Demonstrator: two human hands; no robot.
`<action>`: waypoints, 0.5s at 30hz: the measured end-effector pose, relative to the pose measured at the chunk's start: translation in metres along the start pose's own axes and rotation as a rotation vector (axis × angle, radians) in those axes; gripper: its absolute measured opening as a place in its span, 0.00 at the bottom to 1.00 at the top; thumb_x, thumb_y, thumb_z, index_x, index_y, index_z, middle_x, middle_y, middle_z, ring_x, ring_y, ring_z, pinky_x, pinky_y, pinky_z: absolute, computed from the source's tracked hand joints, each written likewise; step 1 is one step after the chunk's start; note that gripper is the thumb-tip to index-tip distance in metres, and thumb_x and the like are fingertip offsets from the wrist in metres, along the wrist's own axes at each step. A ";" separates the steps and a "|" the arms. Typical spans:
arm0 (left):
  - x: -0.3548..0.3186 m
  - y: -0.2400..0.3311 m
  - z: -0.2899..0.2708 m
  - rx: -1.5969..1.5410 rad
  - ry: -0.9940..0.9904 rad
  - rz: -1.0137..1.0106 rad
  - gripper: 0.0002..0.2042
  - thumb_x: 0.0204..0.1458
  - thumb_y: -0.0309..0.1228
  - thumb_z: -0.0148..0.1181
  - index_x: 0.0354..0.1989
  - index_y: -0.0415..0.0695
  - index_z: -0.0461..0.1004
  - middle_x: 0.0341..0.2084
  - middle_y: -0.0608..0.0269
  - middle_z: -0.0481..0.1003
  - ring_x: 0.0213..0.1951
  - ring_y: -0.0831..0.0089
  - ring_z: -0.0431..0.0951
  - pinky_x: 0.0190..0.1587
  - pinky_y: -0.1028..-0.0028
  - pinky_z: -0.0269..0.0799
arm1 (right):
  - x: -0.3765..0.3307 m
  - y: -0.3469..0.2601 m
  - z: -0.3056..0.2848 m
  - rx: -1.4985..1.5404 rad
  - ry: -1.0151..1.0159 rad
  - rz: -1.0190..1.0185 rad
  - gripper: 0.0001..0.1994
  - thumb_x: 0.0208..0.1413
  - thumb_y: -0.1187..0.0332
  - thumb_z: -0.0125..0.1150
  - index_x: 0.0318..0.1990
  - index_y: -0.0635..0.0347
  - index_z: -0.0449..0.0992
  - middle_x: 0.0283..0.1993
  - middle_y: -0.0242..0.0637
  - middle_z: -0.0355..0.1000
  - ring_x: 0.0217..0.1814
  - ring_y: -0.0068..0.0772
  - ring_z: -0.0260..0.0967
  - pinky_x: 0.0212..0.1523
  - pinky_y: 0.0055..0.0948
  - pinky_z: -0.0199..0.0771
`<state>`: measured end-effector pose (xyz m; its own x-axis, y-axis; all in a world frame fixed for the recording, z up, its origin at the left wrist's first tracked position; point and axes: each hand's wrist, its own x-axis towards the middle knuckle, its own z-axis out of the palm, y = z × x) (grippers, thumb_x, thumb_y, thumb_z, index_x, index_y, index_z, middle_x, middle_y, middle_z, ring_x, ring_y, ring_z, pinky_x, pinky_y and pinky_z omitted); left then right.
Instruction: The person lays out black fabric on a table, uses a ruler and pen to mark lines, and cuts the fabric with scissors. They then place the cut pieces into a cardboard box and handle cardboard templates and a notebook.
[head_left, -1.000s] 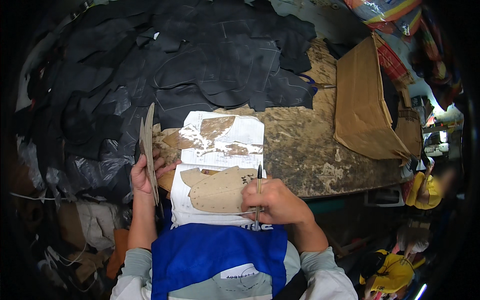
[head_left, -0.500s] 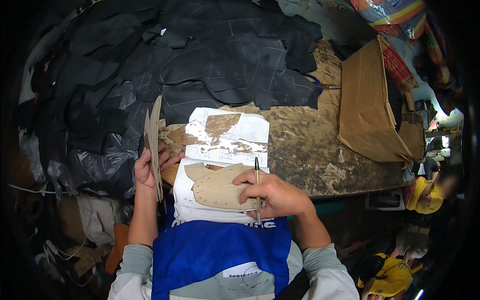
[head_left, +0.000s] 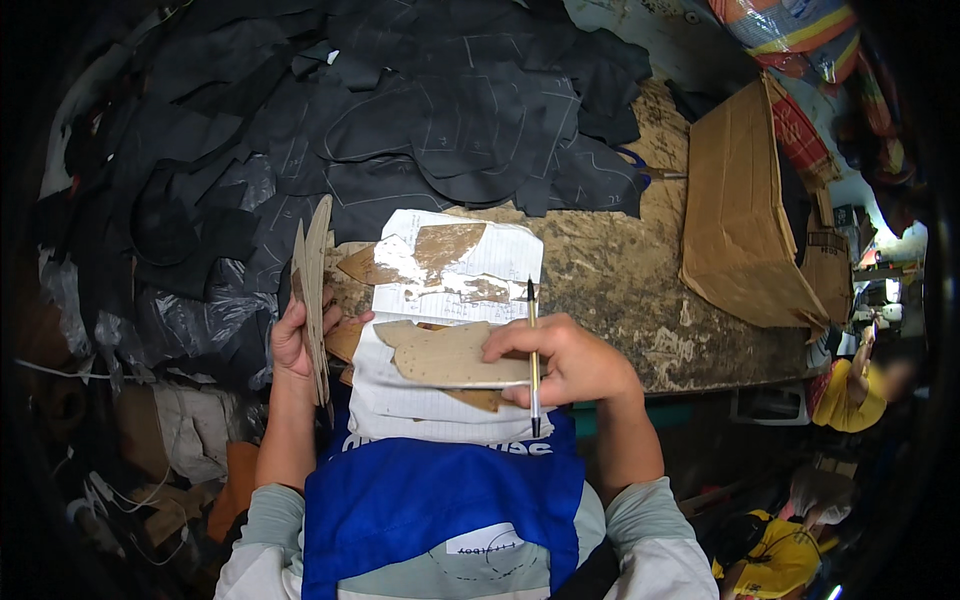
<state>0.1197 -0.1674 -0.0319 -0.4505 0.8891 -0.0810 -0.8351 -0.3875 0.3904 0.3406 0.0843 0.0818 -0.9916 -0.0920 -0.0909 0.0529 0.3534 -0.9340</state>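
My left hand (head_left: 292, 340) is closed on a stack of beige card patterns (head_left: 315, 290), held on edge so that I see them almost side-on. Between the fingers of my right hand (head_left: 585, 365) is another beige card pattern (head_left: 435, 357), with small holes along it. It is tilted above an open, worn notebook (head_left: 400, 405) with torn, written pages. A pen (head_left: 534, 370) with a dark tip is also tucked in my right hand, standing across the fingers. Brown card pieces (head_left: 450, 245) show at the notebook's torn far page, and another lies partly under the held pattern.
Black material pieces (head_left: 400, 120) with pale chalk outlines heap over the far and left table. Blue-handled scissors (head_left: 655, 172) lie by a cardboard box (head_left: 735, 200) at the right. The worn wooden tabletop (head_left: 620, 290) ends near my right arm. People in yellow (head_left: 850, 395) are at the far right.
My right hand has tilted the beige pattern up off the notebook and shifted slightly right, with the pen. A brown piece beneath now shows. My left hand has barely moved.
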 end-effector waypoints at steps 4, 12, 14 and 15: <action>-0.002 0.001 -0.004 0.016 -0.021 -0.001 0.35 0.53 0.32 0.55 0.66 0.54 0.43 0.27 0.73 0.62 0.24 0.81 0.62 0.60 0.45 0.51 | 0.007 -0.002 -0.010 -0.014 -0.015 -0.053 0.17 0.37 0.71 0.61 0.39 0.65 0.74 0.32 0.46 0.74 0.32 0.40 0.74 0.34 0.30 0.72; -0.007 0.001 -0.009 0.053 0.067 0.007 0.30 0.54 0.32 0.53 0.65 0.50 0.48 0.30 0.70 0.64 0.25 0.80 0.62 0.59 0.42 0.51 | 0.031 0.017 -0.040 -0.105 0.186 0.135 0.14 0.47 0.74 0.54 0.42 0.68 0.73 0.32 0.47 0.74 0.32 0.32 0.72 0.37 0.29 0.70; -0.006 -0.001 -0.008 0.052 0.046 0.014 0.28 0.54 0.32 0.52 0.64 0.50 0.50 0.30 0.71 0.64 0.25 0.79 0.62 0.59 0.41 0.50 | 0.042 0.027 -0.045 -0.148 0.256 0.184 0.13 0.48 0.72 0.56 0.41 0.69 0.73 0.33 0.44 0.74 0.33 0.30 0.70 0.37 0.28 0.70; -0.005 -0.001 -0.007 0.046 0.002 0.018 0.27 0.55 0.33 0.52 0.63 0.50 0.51 0.30 0.71 0.64 0.25 0.79 0.62 0.59 0.40 0.49 | 0.048 0.032 -0.047 -0.150 0.309 0.183 0.14 0.46 0.73 0.58 0.41 0.70 0.73 0.35 0.46 0.74 0.35 0.33 0.71 0.39 0.30 0.69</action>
<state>0.1207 -0.1735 -0.0387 -0.4661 0.8816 -0.0749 -0.8114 -0.3922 0.4334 0.2893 0.1353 0.0639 -0.9573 0.2623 -0.1217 0.2374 0.4726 -0.8487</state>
